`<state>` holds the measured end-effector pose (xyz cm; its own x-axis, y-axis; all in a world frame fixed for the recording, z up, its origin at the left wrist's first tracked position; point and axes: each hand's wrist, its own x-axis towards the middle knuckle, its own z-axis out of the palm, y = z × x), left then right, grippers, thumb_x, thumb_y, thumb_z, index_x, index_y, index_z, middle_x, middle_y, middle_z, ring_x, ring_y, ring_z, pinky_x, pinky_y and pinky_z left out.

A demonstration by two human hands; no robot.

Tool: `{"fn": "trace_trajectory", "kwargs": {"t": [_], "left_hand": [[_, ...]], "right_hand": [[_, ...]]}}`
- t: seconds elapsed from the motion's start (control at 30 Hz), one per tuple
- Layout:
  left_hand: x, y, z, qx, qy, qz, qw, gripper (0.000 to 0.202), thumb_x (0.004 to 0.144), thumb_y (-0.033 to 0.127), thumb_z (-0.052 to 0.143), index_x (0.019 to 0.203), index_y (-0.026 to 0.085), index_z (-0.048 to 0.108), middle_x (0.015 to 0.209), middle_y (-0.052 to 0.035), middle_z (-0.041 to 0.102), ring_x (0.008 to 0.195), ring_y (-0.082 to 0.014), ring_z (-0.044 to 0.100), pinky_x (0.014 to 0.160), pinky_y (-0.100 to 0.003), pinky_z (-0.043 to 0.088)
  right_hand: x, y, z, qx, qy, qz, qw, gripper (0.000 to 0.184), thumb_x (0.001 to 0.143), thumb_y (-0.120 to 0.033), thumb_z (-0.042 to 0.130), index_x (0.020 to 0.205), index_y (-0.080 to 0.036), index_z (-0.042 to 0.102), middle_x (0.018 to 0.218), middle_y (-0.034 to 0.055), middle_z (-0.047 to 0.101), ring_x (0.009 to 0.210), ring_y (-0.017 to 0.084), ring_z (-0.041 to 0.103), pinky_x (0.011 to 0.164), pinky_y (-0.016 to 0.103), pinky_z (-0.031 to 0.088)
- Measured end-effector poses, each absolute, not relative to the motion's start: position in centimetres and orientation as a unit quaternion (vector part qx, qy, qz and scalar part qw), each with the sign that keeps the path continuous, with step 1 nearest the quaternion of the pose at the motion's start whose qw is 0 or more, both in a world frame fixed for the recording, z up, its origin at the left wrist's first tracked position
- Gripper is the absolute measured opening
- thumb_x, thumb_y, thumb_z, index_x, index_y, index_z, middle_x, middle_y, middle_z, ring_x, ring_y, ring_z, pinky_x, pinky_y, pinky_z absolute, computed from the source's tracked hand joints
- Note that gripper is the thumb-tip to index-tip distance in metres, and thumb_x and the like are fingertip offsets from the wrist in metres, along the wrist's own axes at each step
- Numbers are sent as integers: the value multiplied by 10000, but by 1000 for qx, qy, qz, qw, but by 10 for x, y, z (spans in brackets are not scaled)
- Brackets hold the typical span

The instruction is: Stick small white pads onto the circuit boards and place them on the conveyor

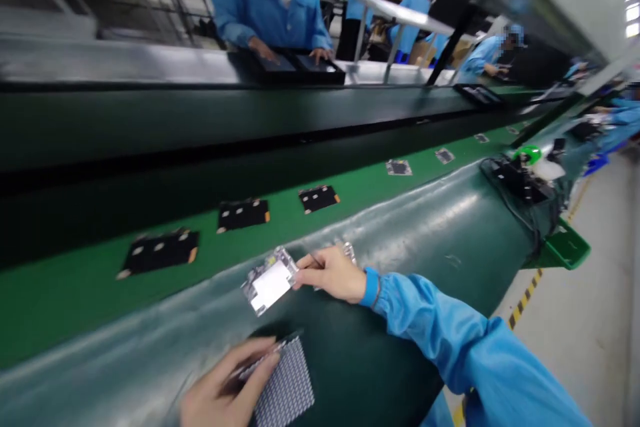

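Observation:
My right hand [335,273], in a blue sleeve with a blue wristband, pinches the right edge of a circuit board [273,287] with a large white patch on its face. The board is tilted above the dark green bench mat. Partly hidden behind that hand, another small board [349,252] shows at its far side. Nearer to me, my left hand [233,380] is closed on a flat sheet [287,383] covered in a fine grid of small pale marks. The sheet's left part is covered by the fingers, and what the marks are is too small to tell.
Beyond the mat runs a green conveyor belt [65,293] carrying black plates [163,251] and circuit boards [399,167]. Black equipment with cables [525,180] and a green bin [567,243] are at right. Across the line a person in blue [273,7] touches black trays [295,73].

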<state>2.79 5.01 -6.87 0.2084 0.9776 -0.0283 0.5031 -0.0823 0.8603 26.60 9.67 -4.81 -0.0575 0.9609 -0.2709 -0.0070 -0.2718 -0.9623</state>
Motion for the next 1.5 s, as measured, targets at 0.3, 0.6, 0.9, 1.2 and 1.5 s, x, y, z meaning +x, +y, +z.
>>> {"fn": "trace_trajectory", "kwargs": {"t": [0.3, 0.6, 0.9, 1.2, 1.5], "left_hand": [[40, 45, -62, 660, 526, 354, 403, 282, 790, 522, 728, 815, 250, 799, 811, -13, 817, 696, -202, 784, 698, -242, 654], [39, 46, -68, 662, 535, 358, 384, 371, 769, 617, 718, 794, 254, 789, 797, 0, 812, 671, -195, 773, 700, -231, 647], [40, 45, -63, 662, 530, 357, 390, 319, 776, 555, 725, 803, 244, 787, 793, -10, 814, 656, -196, 772, 670, -236, 646], [39, 44, -65, 656, 525, 360, 405, 267, 783, 500, 739, 828, 243, 794, 798, -10, 813, 680, -194, 777, 677, -234, 648], [39, 44, -63, 656, 528, 354, 408, 295, 785, 515, 729, 818, 228, 790, 797, -26, 815, 670, -202, 774, 687, -256, 656]], "right_hand": [[320, 76, -36, -219, -201, 775, 558, 606, 991, -509, 486, 530, -230, 209, 400, -107, 151, 331, 81, 90, 304, 179, 200], [332, 53, -19, -370, -268, 652, 605, 512, 1003, -599, 285, 974, -245, 654, 772, 37, 724, 650, 198, 674, 677, 404, 577], [330, 56, -30, -453, -306, 579, 604, 538, 943, -693, 461, 1034, -241, 739, 864, 60, 701, 599, 136, 575, 498, 250, 473], [335, 60, -46, -473, -201, 578, 633, 471, 816, -641, 722, 764, -175, 682, 582, -4, 612, 449, 98, 539, 393, 193, 471], [326, 53, -38, -445, -288, 541, 653, 364, 828, -543, 761, 788, -183, 722, 805, 16, 629, 533, 107, 599, 465, 261, 570]]}}
